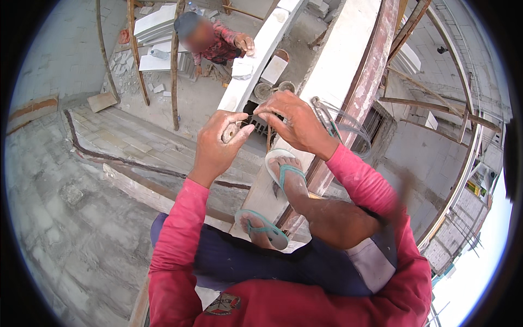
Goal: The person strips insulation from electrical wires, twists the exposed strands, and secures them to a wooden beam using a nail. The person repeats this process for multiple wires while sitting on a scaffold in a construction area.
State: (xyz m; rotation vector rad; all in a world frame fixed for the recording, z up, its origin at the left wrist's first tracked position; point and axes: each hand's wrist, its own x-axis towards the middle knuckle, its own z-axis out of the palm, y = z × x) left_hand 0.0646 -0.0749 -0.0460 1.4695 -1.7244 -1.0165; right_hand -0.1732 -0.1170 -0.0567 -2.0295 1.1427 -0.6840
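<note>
My left hand (213, 143) is closed around a small round, pale, spool-like piece (231, 132), partly hidden by the fingers. Its thumb and forefinger pinch close to a thin dark strand (251, 115), which spans the short gap to my right hand (294, 121). The fingers of that right hand are pressed together on the strand's other end; whether it is string or wire I cannot tell. Just right of the right hand, a coil of thin wire (357, 136) and a metal hand tool (321, 111) lie on the beam.
My sandalled feet (286, 169) rest on a narrow pale ledge high above the floor. A co-worker (218, 41) below touches a white wall top (239, 90) holding a small white block (242, 68). Wooden poles (174, 82) stand at left; buckets (263, 90) sit below.
</note>
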